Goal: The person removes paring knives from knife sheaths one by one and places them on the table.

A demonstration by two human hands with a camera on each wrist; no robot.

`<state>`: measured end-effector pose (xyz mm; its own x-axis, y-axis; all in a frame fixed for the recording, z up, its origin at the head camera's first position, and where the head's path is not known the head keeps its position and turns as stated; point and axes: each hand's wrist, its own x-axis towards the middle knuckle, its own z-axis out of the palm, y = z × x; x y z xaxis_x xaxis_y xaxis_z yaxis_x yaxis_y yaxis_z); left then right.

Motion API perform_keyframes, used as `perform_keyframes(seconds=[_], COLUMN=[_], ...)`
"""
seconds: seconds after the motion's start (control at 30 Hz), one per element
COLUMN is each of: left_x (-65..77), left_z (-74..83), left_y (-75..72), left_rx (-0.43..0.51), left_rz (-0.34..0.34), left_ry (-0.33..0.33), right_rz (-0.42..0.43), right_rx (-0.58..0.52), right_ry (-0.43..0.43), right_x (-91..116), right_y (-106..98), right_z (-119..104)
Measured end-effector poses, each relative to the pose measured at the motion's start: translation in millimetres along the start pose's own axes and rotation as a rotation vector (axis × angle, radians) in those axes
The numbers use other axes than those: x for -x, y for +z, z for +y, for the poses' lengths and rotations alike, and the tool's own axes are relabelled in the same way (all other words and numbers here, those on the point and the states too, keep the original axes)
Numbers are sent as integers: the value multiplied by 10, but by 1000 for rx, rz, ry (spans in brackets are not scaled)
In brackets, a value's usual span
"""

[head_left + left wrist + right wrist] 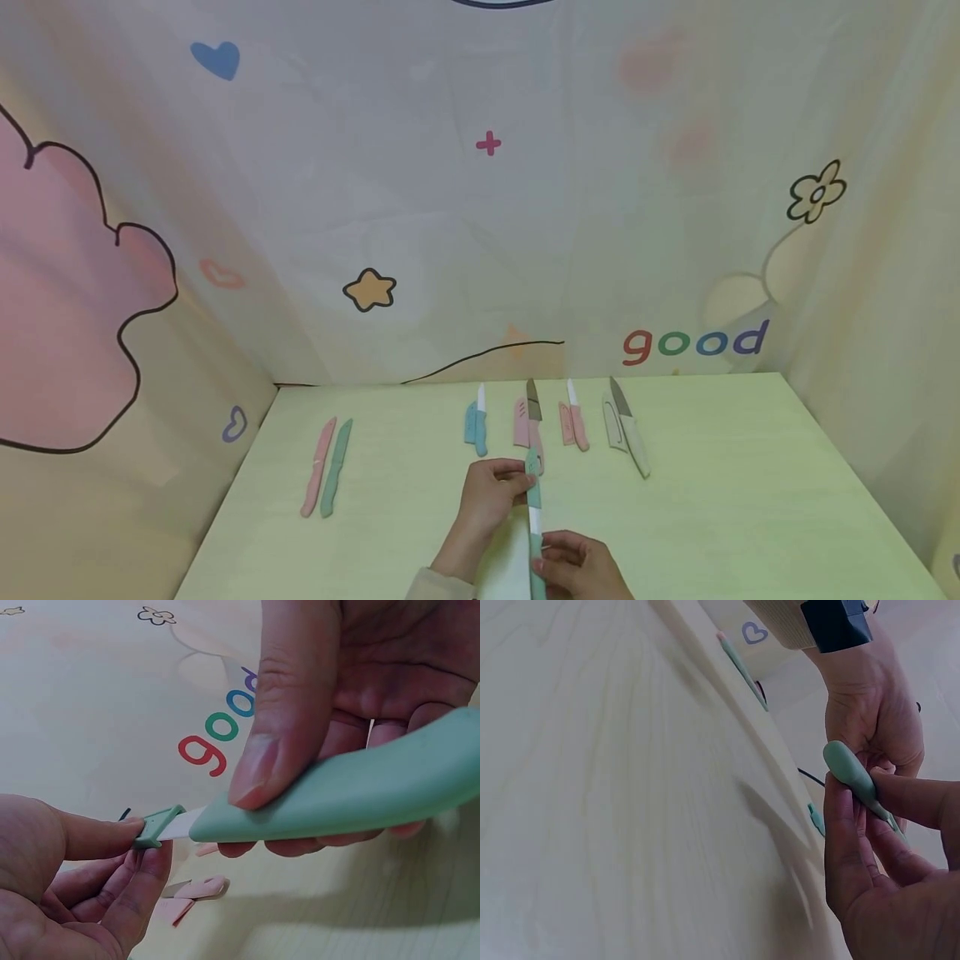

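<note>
My left hand [491,493] pinches a mint-green blade sheath [533,490] between thumb and fingers. My right hand [587,570] grips the mint-green handle [352,791] of a paring knife, thumb on one side and fingers on the other. Between the two hands a short stretch of white blade [535,521] is bare, its front part hidden inside the sheath. The knife is held lengthwise, tip pointing away from me. In the right wrist view the rounded handle end [847,766] sticks out past the right fingers.
At the back lie unsheathed knives beside their sheaths: a blue knife [481,425], a larger pink knife [534,417], a small pink knife [577,421] and a white-handled knife [632,433]. Left on the table, a pink knife [318,468] and a green knife [336,471] lie side by side, both sheathed.
</note>
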<state>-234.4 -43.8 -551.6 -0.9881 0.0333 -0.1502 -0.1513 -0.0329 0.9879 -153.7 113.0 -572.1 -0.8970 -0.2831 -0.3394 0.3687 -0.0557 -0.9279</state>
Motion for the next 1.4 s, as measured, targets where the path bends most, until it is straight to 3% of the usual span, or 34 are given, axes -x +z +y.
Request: perform_keyframes(seconds=[0.43, 0.9, 1.17, 1.4], left_x=[31, 15, 213, 161], left_z=[-17, 18, 343, 316], left_y=[-20, -42, -21, -28], left_rx=[-2, 15, 1, -10], left_rz=[1, -20, -4, 14], left_ry=[0, -5, 12, 16], right_rz=[26, 18, 0, -40], right_rx=[114, 109, 60, 88], right_ry=[54, 30, 29, -11], right_x=[33, 57, 39, 23], right_y=[-16, 9, -2, -17], right_z=[47, 59, 109, 153])
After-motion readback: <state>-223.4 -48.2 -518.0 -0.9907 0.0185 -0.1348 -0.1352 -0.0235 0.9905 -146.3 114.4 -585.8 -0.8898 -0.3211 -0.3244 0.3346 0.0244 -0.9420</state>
